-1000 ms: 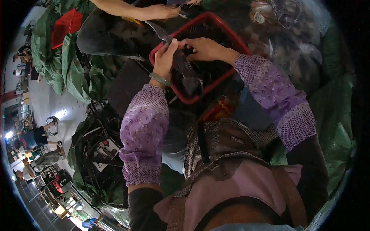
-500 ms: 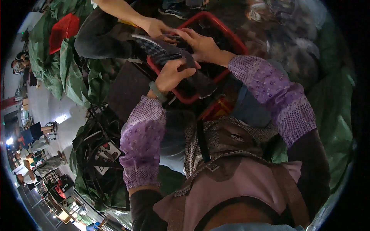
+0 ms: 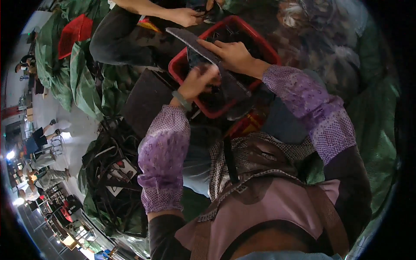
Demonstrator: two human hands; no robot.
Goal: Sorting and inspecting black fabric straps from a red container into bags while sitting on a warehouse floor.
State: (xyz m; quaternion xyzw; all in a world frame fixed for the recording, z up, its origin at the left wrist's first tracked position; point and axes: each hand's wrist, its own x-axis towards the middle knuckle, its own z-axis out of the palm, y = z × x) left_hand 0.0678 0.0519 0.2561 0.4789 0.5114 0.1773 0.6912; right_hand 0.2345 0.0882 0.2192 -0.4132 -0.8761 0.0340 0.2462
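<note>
A dark fabric piece with a pale grey, thick-looking edge [image 3: 190, 42] is held slantwise over a red plastic basket [image 3: 177, 66]. I cannot make out exactly what kind of article it is. My right hand [image 3: 236, 56] grips its upper edge, index finger stretched along it and the thumb side hidden behind. Close against the near side of the piece is my left hand [image 3: 198, 82], its fingers smeared by motion. Small dark pieces lie inside the basket, partly covered by the fabric.
Across from me, another person's hand [image 3: 188, 17] is near a dark shoe-like item. Black straps [image 3: 115, 173] lie heaped at my left, beside a dark flat board [image 3: 145, 102]. Green sheeting [image 3: 80, 82] carries a red basket [image 3: 74, 35]. Clear plastic bags [image 3: 325, 56] sit at the right.
The other person's hand has drawn back from the fabric piece. The piece has turned from showing its checkered face to showing its grey edge. My left hand has loosened from its pinch and is moving.
</note>
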